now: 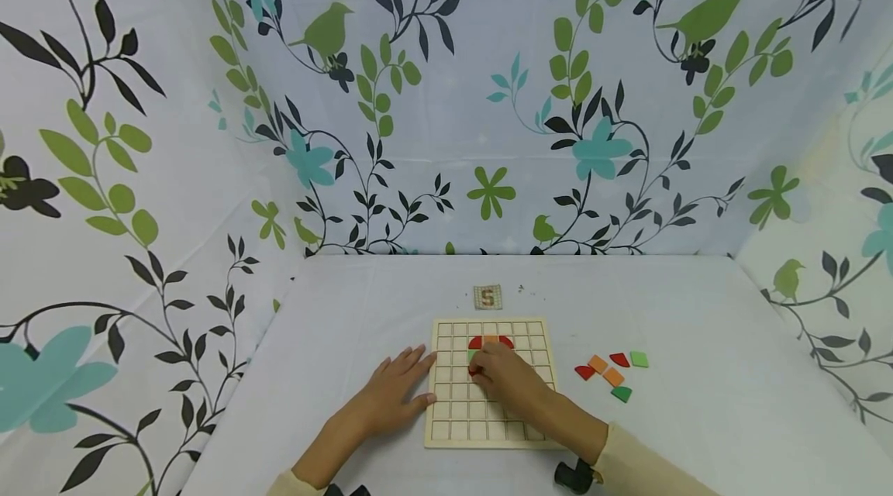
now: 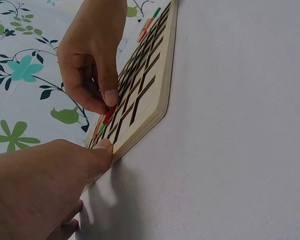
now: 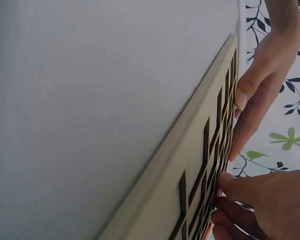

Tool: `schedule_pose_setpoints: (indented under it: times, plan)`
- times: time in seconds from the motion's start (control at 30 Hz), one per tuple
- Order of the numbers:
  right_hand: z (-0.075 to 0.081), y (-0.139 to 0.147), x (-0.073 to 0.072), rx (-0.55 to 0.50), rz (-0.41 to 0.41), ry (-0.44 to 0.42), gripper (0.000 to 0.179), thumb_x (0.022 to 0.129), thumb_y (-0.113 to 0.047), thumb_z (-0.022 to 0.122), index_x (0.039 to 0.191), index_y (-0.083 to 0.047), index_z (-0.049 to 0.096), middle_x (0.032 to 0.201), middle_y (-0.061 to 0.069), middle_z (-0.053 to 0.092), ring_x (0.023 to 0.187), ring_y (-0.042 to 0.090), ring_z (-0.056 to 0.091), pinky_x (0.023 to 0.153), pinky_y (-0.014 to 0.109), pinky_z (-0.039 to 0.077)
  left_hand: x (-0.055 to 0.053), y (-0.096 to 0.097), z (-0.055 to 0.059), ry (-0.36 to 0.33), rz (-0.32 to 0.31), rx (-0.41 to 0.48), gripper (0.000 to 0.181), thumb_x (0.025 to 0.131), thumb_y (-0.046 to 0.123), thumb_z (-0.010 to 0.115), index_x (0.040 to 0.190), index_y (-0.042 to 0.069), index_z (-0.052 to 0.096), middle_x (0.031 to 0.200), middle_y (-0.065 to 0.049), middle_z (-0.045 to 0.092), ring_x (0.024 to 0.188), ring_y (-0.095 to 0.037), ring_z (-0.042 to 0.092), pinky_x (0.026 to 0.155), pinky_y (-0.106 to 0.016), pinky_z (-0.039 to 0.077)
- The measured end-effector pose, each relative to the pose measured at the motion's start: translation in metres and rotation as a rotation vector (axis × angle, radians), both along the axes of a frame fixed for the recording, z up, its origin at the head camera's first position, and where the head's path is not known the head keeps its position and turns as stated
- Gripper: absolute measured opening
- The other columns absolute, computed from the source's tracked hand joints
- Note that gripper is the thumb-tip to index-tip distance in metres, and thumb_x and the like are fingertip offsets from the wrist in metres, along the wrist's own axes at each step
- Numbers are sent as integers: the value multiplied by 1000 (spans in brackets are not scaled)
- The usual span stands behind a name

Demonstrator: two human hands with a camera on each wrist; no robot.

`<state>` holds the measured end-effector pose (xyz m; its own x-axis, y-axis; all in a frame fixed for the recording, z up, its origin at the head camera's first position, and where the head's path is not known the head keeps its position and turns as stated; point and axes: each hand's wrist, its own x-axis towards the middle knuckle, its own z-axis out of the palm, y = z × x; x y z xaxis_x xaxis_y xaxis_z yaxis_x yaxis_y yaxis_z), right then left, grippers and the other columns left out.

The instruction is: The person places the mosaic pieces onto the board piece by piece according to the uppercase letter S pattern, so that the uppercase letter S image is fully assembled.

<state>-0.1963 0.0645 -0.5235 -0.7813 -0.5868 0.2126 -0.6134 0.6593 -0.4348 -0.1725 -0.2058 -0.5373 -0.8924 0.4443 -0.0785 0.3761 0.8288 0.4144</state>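
A square wooden grid board [image 1: 446, 411] lies on the white table. My left hand [image 1: 394, 391] rests against its left edge, fingers fairly straight, with the thumb [image 2: 104, 152] at the rim. Over the upper middle of the board, my right hand [image 1: 512, 380] pinches a small red piece [image 2: 110, 115] between thumb and fingers, right at the grid. Above it, a red quarter-round [image 1: 476, 342], an orange square [image 1: 491, 339] and another red quarter-round [image 1: 507, 342] sit in a row. Below the first red one is a green piece [image 1: 472, 355], partly hidden by the right hand.
Right of the board lie several loose pieces: red quarter-rounds [image 1: 584, 373], orange squares [image 1: 613, 377], a light green square [image 1: 639, 359] and a dark green piece [image 1: 622, 394]. Behind the board is a small card with an S-like figure [image 1: 487, 297]. Patterned cloth [image 1: 418, 132] walls the table.
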Motion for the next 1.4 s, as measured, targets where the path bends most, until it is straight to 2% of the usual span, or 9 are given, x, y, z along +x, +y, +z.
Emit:
schedule_pose_setpoints:
  times: [0.4, 0.63, 0.73, 0.87, 0.93, 1.07, 1.2, 1.4]
  plan:
    - [2, 1, 2, -2, -37, 69, 9, 91, -8, 83, 95, -10, 75, 90, -2, 61, 86, 12, 57, 76, 26, 58, -2, 2, 4, 1, -15, 9, 71, 107, 54, 55, 166, 18, 37, 173, -12, 30, 160, -41, 26, 126, -68, 21]
    - [1, 1, 5, 8, -39, 107, 8, 93, -7, 82, 99, -7, 77, 92, 1, 65, 84, 12, 58, 74, 25, 58, -2, 2, 3, 1, -9, 9, 71, 107, 55, 55, 166, 19, 37, 173, -12, 30, 160, -41, 25, 126, -68, 20]
    - [2, 1, 5, 14, -42, 99, 8, 93, -5, 80, 100, -5, 77, 94, 4, 67, 87, 15, 61, 77, 27, 60, -1, 1, 3, 7, -7, 7, 72, 106, 55, 56, 165, 18, 38, 173, -12, 30, 160, -41, 26, 126, -68, 20]
    - [8, 9, 6, 7, -41, 17, 11, 94, -2, 78, 104, -4, 77, 104, 6, 68, 100, 22, 64, 87, 35, 61, -2, 1, 1, 5, -5, 7, 72, 106, 55, 56, 165, 18, 38, 173, -12, 30, 160, -40, 26, 126, -68, 21]
    - [12, 18, 6, -6, -61, -40, 12, 94, -3, 77, 106, -5, 76, 107, 5, 67, 105, 23, 64, 91, 40, 60, -2, 2, 1, 0, -5, 10, 72, 106, 55, 56, 165, 19, 38, 173, -12, 30, 160, -40, 26, 126, -68, 20]
    - [18, 47, 2, -61, -157, -123, 14, 94, -6, 79, 108, -7, 75, 110, 4, 66, 108, 24, 66, 94, 44, 59, -1, 1, 1, -6, -5, 6, 72, 106, 55, 56, 166, 19, 37, 173, -11, 30, 160, -40, 25, 126, -68, 20]
    - [22, 86, 1, -100, -269, -153, 19, 94, -7, 79, 113, -6, 75, 111, 6, 68, 108, 29, 67, 91, 46, 59, -1, 1, 1, 0, -12, 3, 71, 107, 54, 55, 165, 18, 37, 173, -12, 30, 160, -40, 25, 125, -69, 21]
    - [19, 143, 7, -92, -422, -168, 30, 95, -11, 78, 123, 0, 70, 115, 15, 68, 105, 33, 67, 87, 48, 61, 0, 0, 1, -9, -15, 16, 71, 107, 53, 55, 166, 17, 37, 173, -13, 29, 160, -41, 24, 125, -69, 20]
